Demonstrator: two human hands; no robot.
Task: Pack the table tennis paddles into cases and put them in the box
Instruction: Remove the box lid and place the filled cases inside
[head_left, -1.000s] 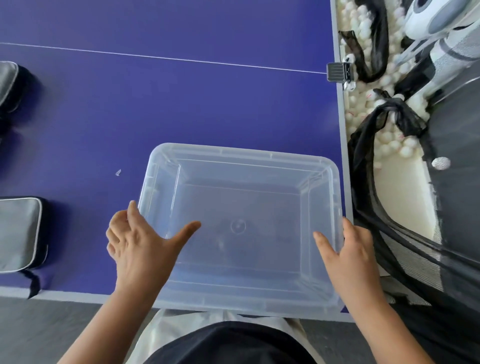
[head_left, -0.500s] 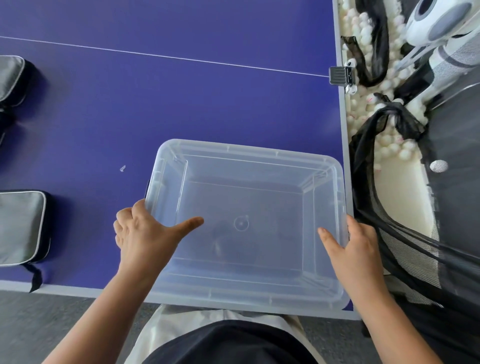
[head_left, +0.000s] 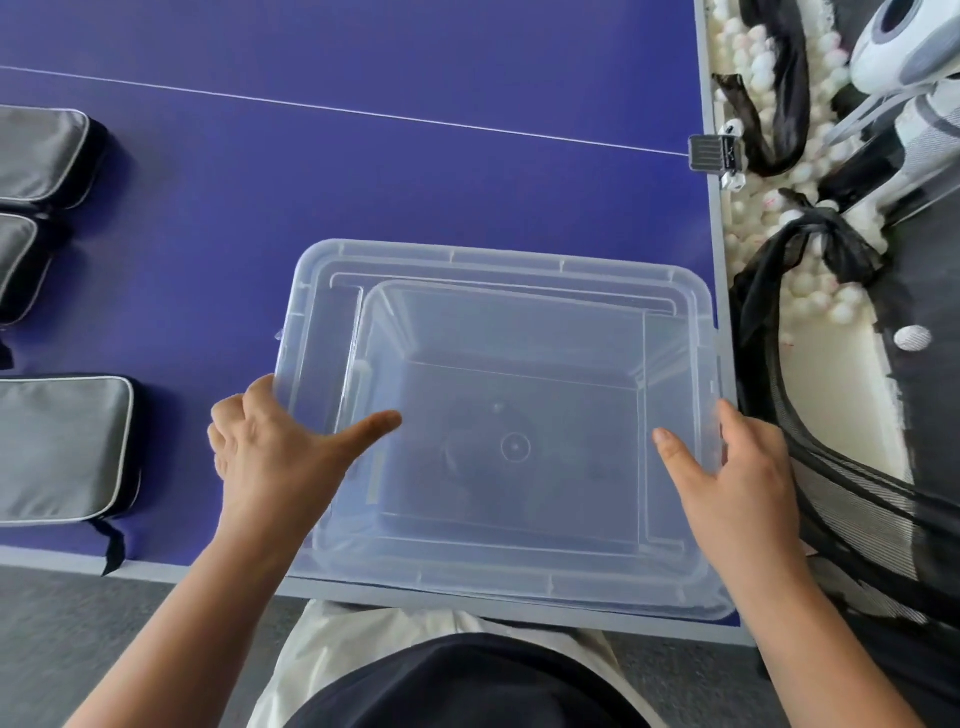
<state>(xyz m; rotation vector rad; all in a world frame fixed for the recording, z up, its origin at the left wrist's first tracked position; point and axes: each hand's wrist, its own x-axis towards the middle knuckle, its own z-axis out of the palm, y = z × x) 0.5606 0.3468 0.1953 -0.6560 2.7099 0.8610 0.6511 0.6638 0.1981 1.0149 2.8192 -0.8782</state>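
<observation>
Closest to the camera is the person's lap, dark top over light trousers, cut off by the bottom edge. Both bare forearms reach up from there to a clear plastic lid (head_left: 498, 265) held over the clear box (head_left: 514, 447), so you see the box walls and floor through it. The left hand (head_left: 275, 457) grips the lid's left edge, thumb stretched out on top and the other fingers curled round the rim. The right hand (head_left: 737, 483) does the same on the right edge, thumb on top, fingers wrapped down the side and mostly hidden. The box sits at the near right corner of the blue table (head_left: 363, 171), its near edge poking a bit past the table's edge. There's a round moulded mark in the floor of the box, no readable text.

Off to the left, well apart from the box, three grey zip cases (head_left: 62, 447) lie on the table, all cut off by the frame edge. Can't tell what's inside them. A thin white line runs across the table further back.

Past the right edge there's black netting (head_left: 810, 260) over a heap of white balls (head_left: 810, 306), some with tiny pinkish print too small to read, and a small dark clamp (head_left: 709, 153) on the table edge.
</observation>
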